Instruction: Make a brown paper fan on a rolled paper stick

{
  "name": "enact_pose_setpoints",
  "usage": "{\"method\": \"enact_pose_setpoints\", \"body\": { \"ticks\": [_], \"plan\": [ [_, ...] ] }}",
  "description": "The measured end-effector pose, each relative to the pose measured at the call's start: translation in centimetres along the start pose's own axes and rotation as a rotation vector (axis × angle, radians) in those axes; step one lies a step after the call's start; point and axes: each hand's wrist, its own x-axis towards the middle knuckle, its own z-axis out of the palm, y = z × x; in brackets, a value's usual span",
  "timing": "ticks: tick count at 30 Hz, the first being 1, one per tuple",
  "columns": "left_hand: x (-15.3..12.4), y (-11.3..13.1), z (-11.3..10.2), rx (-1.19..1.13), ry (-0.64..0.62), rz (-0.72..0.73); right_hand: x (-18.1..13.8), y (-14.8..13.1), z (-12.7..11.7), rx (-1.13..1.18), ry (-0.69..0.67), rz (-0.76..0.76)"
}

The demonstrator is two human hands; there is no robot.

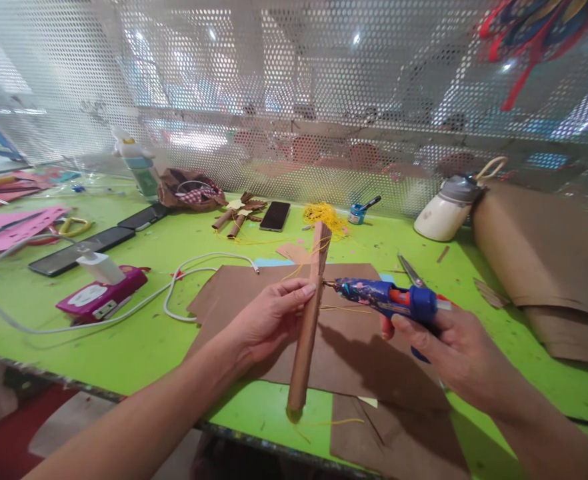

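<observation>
My left hand (274, 317) is closed round a rolled brown paper tube (307, 347), thumb pressed on its front. The tube stands nearly upright, and its top end (322, 233) is folded or fringed. In my right hand (454, 350) is a blue hot glue gun (389, 298), a finger at its red trigger. The gun's metal nozzle touches or nearly touches the tube's right side, just beside my left thumb. Yellow thread (334, 423) trails at the tube's lower end. Under both hands lie sheets of brown paper (254, 293).
A magenta power adapter (101, 293) with a white cable sits left. Behind are brown paper rolls (234, 223), a phone (275, 217), tangled yellow thread (323, 215) and a small blue jar (357, 214). Scissors (411, 270), a white bottle (441, 213) and a large brown paper roll (544, 260) stand right.
</observation>
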Motion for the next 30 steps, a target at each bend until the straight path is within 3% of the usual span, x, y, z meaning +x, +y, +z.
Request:
{"method": "enact_pose_setpoints", "body": {
  "ticks": [30],
  "plan": [
    [-0.05,0.08,0.13,0.015,0.024,0.031,-0.25,-0.04,0.01,0.027,-0.023,-0.035]
  ]
}}
